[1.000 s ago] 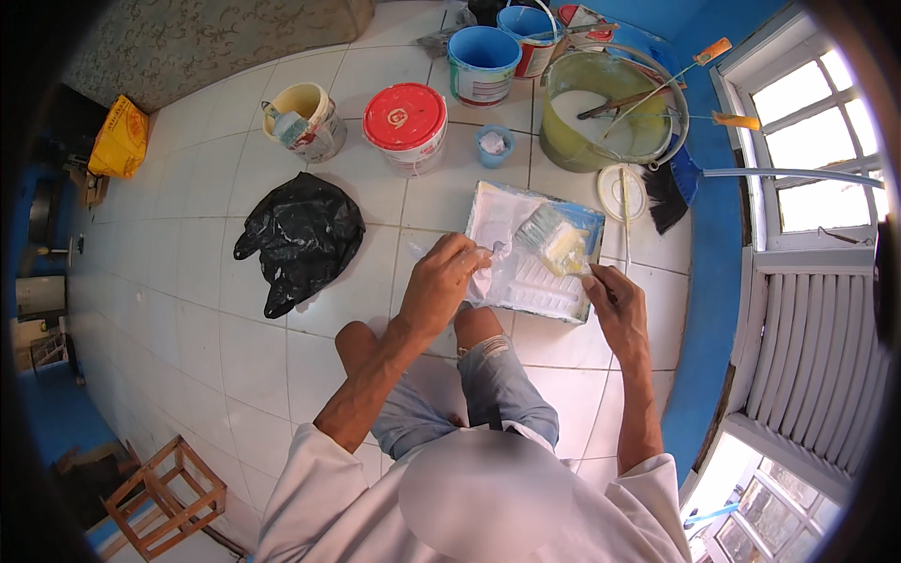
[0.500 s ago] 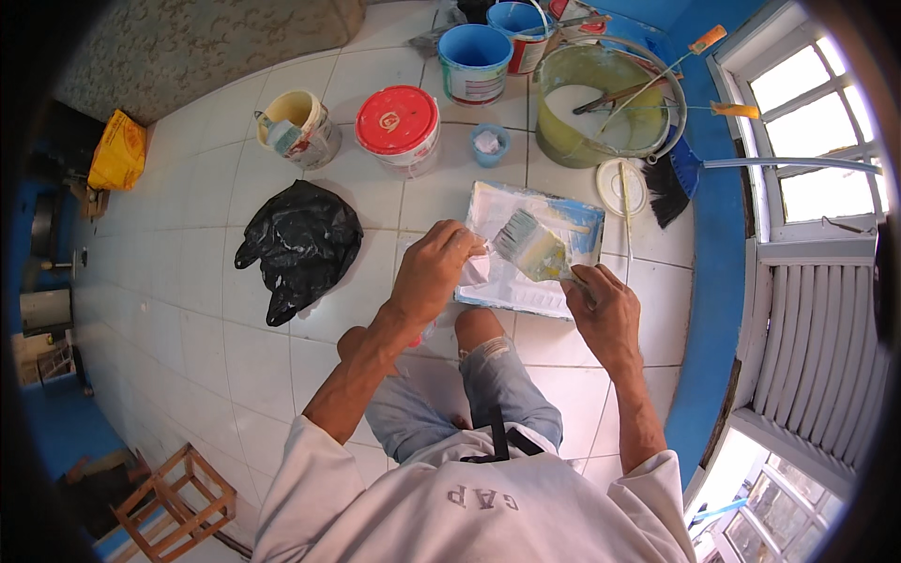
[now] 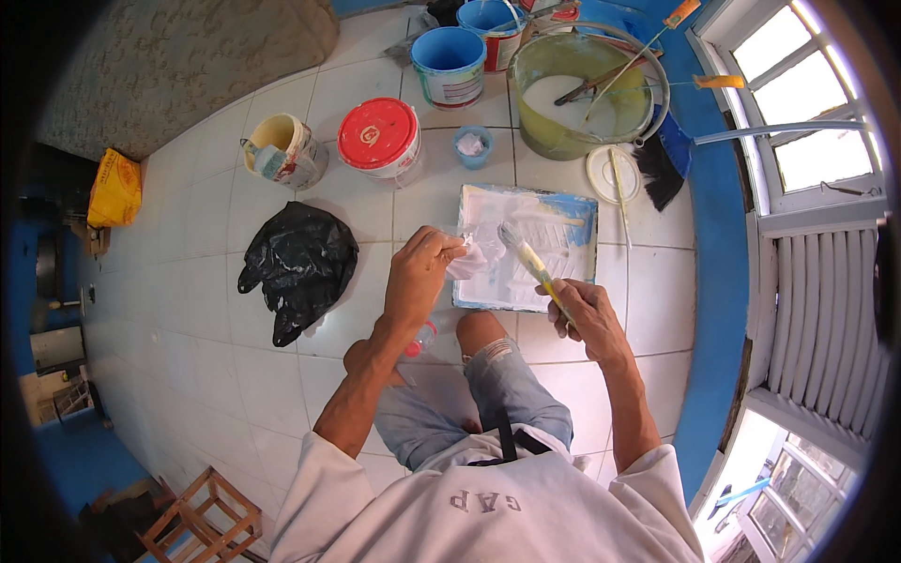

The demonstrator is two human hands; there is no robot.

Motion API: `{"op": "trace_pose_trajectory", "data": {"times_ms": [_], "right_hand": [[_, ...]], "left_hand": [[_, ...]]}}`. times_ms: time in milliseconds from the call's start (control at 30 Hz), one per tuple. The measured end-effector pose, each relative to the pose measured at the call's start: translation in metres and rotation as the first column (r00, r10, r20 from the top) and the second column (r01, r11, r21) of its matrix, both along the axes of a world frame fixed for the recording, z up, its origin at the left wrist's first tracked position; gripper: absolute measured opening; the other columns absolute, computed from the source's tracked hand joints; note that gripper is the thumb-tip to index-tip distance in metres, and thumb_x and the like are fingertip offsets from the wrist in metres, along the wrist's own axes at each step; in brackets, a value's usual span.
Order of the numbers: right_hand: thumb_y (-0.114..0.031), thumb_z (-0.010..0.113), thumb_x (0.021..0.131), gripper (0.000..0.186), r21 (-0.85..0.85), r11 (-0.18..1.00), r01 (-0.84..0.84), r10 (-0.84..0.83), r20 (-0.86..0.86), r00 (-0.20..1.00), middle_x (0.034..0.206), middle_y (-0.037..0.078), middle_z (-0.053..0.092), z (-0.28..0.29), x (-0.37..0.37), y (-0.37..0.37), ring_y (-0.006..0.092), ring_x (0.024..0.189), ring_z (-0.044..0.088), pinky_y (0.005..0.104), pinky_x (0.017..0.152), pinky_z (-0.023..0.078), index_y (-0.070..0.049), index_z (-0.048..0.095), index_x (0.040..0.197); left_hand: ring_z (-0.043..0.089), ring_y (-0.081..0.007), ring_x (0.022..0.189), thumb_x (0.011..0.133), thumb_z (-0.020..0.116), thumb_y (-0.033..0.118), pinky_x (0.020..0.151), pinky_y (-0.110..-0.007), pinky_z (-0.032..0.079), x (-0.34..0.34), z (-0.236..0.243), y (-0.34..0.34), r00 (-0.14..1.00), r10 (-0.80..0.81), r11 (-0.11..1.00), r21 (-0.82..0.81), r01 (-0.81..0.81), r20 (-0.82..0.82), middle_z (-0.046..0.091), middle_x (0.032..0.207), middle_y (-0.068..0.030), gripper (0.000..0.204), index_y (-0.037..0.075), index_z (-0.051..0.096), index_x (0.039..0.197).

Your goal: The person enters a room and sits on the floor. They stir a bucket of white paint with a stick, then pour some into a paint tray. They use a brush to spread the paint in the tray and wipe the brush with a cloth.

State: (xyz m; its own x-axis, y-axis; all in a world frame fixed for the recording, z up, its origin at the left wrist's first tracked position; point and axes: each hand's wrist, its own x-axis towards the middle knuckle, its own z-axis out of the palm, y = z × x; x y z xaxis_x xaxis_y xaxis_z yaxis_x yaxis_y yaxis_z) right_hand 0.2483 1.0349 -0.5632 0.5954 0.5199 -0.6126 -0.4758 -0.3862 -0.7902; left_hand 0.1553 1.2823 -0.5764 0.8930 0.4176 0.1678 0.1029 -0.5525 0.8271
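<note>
My left hand [image 3: 422, 272] is closed on a thin plastic bag with pale pink material [image 3: 466, 263], held at the left side of the paint tray [image 3: 579, 220]. My right hand [image 3: 585, 314] grips a wide paintbrush [image 3: 531, 259], now seen edge-on, with its pale bristles over the middle of the white-coated tray and its yellowish handle toward me. A small clear container with a red lid [image 3: 413, 346] lies by my left knee, partly hidden by my left arm. Just behind the tray stands a small blue cup [image 3: 472, 159] with white contents.
Behind the tray stand a red-lidded bucket [image 3: 375, 138], a brush-holding bucket [image 3: 305, 150], blue-lined buckets [image 3: 446, 70] and an olive bucket [image 3: 546, 141] with rollers. A white lid [image 3: 605, 183] and broom [image 3: 664, 178] are at right, a black bag [image 3: 296, 263] at left, a wooden frame [image 3: 206, 525] lower left.
My right hand has turned the brush from broad side to edge-on, its bristles shifting left. My left hand has moved slightly left with the plastic bag. The view has shifted, revealing the red-lidded container.
</note>
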Motion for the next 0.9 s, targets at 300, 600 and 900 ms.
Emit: {"op": "trace_pose_trajectory", "data": {"times_ms": [300,600,900], "right_hand": [[-0.037,0.04,0.109,0.048,0.195,0.975,0.105,-0.014,-0.419,0.908,0.073,0.007,0.062,0.006,-0.013,0.014,0.0104,0.052,0.054,0.021,0.037,0.034,0.005,0.065,0.108],[-0.033,0.04,0.109,0.043,0.345,0.913,0.216,0.047,-0.618,0.785,0.072,0.005,0.06,-0.012,-0.008,0.007,0.0068,0.044,0.046,0.0185,0.031,0.033,0.004,0.062,0.106],[-0.032,0.048,0.107,0.034,0.411,0.744,0.527,0.108,-0.852,0.512,0.071,0.004,0.058,-0.054,-0.011,0.002,0.0065,0.042,0.041,0.0197,0.03,0.034,0.0,0.06,0.109]], "left_hand": [[0.065,-0.0182,0.079,0.084,0.07,-0.006,0.072,-0.031,0.054,0.003,-0.002,-0.01,1.0,-0.018,0.999,0.031,0.018,0.001,0.066,0.09,-0.0101,0.012,-0.003,0.068,0.095],[0.07,-0.022,0.09,0.085,0.06,-0.016,0.08,-0.031,0.06,-0.005,-0.024,-0.008,0.992,-0.125,0.988,0.096,0.123,0.011,0.064,0.097,-0.0113,0.022,-0.003,0.067,0.102],[0.068,-0.0235,0.079,0.084,0.067,-0.009,0.072,-0.035,0.054,-0.027,-0.022,0.01,1.0,0.017,1.0,0.017,-0.017,0.002,0.066,0.09,-0.0103,0.012,-0.001,0.066,0.092]]}}
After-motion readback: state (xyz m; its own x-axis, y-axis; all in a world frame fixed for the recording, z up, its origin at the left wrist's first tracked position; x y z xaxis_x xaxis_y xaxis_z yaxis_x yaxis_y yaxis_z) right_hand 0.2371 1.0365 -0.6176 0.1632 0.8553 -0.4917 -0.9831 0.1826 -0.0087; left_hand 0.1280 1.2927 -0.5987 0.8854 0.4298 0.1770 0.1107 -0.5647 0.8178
